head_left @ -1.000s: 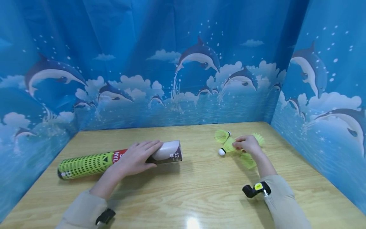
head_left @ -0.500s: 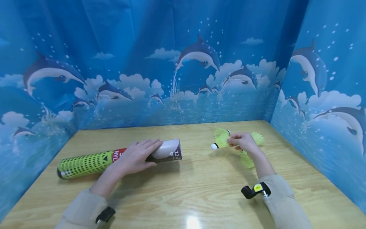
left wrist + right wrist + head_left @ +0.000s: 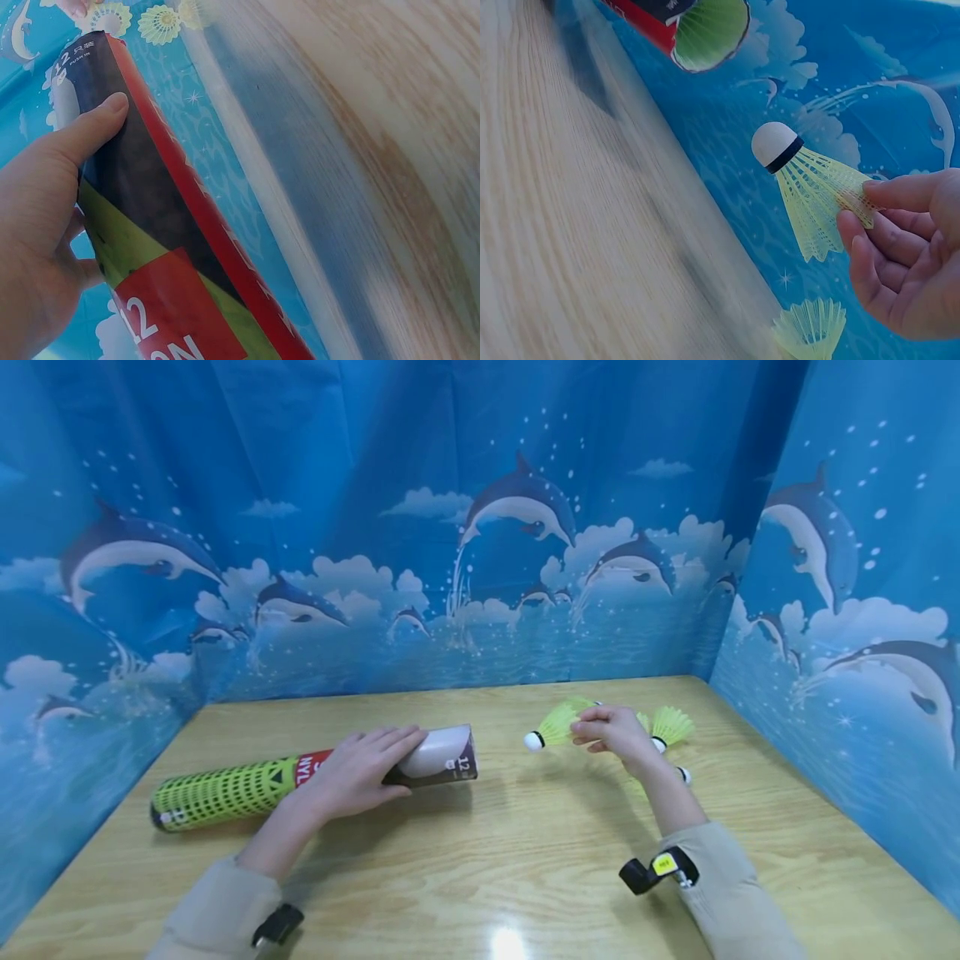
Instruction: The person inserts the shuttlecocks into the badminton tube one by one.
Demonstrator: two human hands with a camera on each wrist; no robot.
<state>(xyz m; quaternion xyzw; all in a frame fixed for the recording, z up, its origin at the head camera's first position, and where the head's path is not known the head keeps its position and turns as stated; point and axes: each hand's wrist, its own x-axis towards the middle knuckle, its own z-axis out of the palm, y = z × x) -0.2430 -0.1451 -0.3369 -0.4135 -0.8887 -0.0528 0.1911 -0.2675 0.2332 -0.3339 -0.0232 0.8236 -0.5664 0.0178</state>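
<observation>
Yellow shuttlecocks (image 3: 670, 724) (two, maybe three) lie behind the right hand (image 3: 611, 730).

Light wooden tabletop with wavy grain (image 3: 525, 860) in front of me, pale yellow-brown, smooth enough to throw back a small bright spot of overhead light near my edge. Blue printed fabric backdrop with leaping dolphins, white clouds and bubbles (image 3: 480, 568) stands along the far side of the table. The same print turns the corners: a left panel (image 3: 67, 693) and a right panel (image 3: 862, 610) wall me in on three sides. Creases and folds show in the upper part of the cloth. Lower band of the print shows lighter sea water meeting the table's edge. Light is even, shadows soft on the wood.
</observation>
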